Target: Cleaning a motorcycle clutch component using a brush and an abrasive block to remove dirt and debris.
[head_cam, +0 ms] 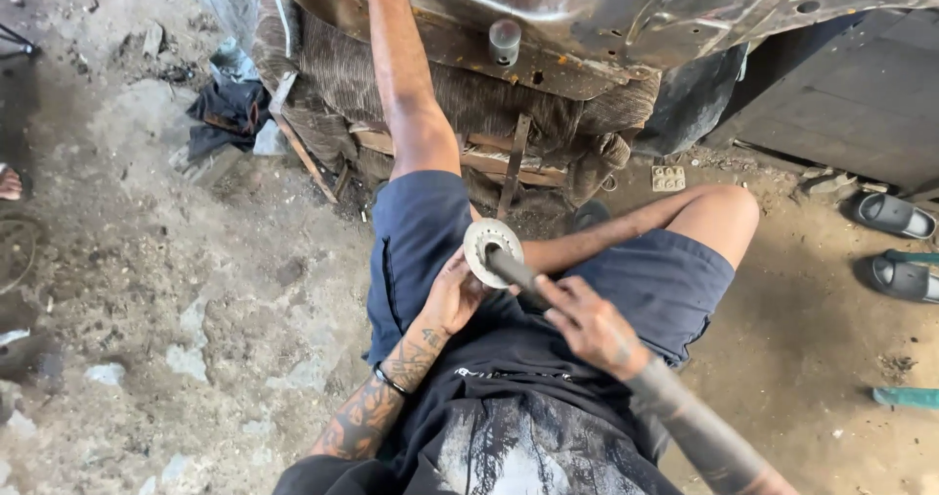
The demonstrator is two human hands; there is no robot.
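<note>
Centre frame: left hand (452, 297) cupped around toothed metal disc (491, 251), right hand (587, 325) gripping dark shaft (518, 273); possible slippage, pinched fingers.

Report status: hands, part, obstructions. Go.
Left hand holding the metal disc. Right hand gripping the rod set in its hole. Sheet-metal panel overhead; nothing between the hands.
</note>
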